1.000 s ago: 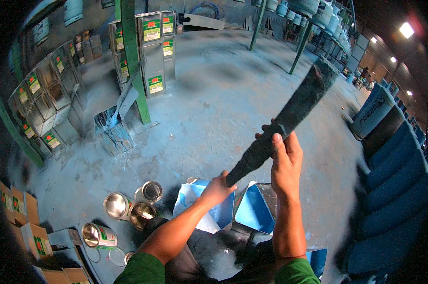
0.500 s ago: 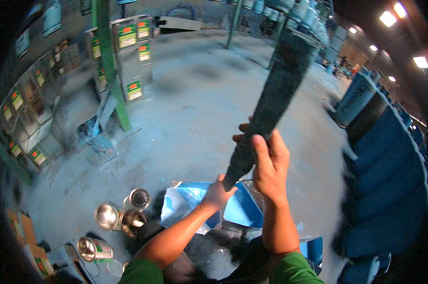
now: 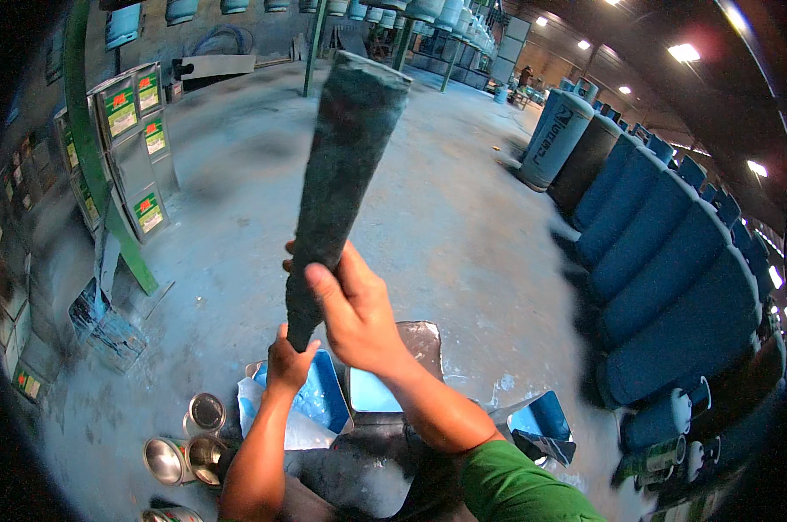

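while a blue-dusted workshop floor (image 3: pixel 463 209) is spread out below, its right side is filled by a long row of dark blue gas cylinders (image 3: pixel 663 291), packed closely together. at left, square metal tins (image 3: pixel 133 170) with green labels are stacked just beside a green post (image 3: pixel 87 148). in front of the person, a dark crusted paddle (image 3: pixel 331 196) is held raised at a slight tilt above the floor, its broad end uppermost and its narrow end down. near the foot of the post, a blue-streaked tin (image 3: pixel 111 331) is seen with a smeared slat (image 3: pixel 108 261) stood in it. below the paddle, a left open tin (image 3: pixel 328 378) and a middle open tin (image 3: pixel 421 345) are set side by side, blue shown inside both; a blue-lined tin (image 3: pixel 543 416) is placed farther right. three round cans (image 3: pixel 166 461) are clustered at lower left. the paddle's lower half is wrapped by the right hand (image 3: pixel 354 313), thumb laid along the near face, fingertips curled past the left edge. the narrow end is gripped by the left hand (image 3: pixel 288 364), closed around it.
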### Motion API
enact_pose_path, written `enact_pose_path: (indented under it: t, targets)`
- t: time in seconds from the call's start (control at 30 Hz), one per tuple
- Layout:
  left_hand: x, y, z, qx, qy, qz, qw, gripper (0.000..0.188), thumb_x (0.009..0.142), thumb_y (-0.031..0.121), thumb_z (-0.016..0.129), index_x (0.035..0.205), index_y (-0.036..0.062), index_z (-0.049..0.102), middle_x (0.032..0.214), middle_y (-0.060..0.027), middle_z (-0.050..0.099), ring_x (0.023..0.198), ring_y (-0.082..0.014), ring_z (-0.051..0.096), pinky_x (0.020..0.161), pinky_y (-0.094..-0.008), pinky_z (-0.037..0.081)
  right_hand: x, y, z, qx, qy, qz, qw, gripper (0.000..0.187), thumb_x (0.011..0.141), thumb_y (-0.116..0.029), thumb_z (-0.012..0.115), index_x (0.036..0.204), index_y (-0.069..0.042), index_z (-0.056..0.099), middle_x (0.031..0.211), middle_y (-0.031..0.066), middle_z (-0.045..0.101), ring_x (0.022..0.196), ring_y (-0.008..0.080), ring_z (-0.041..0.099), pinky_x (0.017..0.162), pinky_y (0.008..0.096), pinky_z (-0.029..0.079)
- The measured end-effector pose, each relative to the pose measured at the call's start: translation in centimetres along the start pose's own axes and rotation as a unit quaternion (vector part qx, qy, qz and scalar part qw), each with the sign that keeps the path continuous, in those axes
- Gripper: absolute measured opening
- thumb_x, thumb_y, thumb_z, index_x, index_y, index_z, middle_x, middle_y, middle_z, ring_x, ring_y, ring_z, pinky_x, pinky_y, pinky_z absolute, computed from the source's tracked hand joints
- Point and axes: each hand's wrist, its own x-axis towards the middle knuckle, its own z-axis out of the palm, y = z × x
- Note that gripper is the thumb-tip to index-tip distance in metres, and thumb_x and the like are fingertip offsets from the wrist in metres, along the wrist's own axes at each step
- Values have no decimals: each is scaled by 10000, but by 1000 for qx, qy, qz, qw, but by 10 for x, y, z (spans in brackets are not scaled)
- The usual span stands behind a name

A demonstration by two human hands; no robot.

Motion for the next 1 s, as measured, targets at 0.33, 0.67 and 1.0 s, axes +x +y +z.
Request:
enact_pose_path:
  t: [0.33,0.67,1.0]
  targets:
    - [-13,6,46,-33,-17,17,999,523,776,202,786,1189,13,526,996,-260,689,955,-450,662,793,-472,531,13,9,-7,-16,27,-44,999,295,985,-188,594,1238,-39,567,833,91,642,698,126,563,663,290,485]
    - [-16,-7,9,0,-78,-82,994,479,760,225,801,1115,7,566,912,-227,684,874,-383,677,765,-425,525,21,29,-10,43,73,-2,996,228,1022,-196,535,1151,-14,580,838,41,618,752,107,587,656,291,489]
    - [-1,9,27,-136,82,76,984,348,852,218,720,1124,32,608,992,-231,711,976,-356,698,782,-434,523,-1,4,11,-63,-24,-143,987,415,1000,-195,559,1383,-52,486,825,152,593,763,248,634,731,344,505]
